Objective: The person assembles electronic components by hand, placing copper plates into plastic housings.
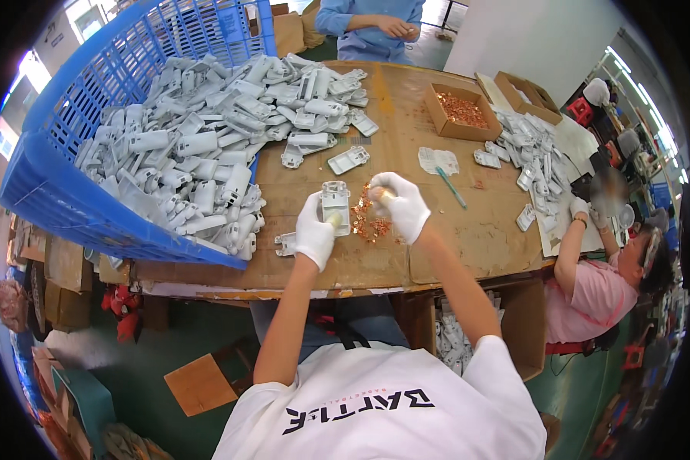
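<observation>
My left hand (315, 232), in a white glove, grips a white plastic housing (335, 201) by its side, its hollow face turned up. To the right, my gloved right hand (403, 205) is closed with the fingertips pinched together over a small heap of copper-coloured metal pieces (369, 228). Whether a piece sits between those fingertips is too small to tell. Another white housing (285, 244) lies beside my left wrist, and one more (348, 160) rests beyond my hands.
A blue crate (130, 222) lies tipped on the left, white housings (207, 130) spilling out. Farther right are a carton of copper pieces (435, 115), a teal pen (452, 188) and more housings (533, 149). A co-worker in pink (590, 299) sits right; another in blue (369, 23) stands opposite.
</observation>
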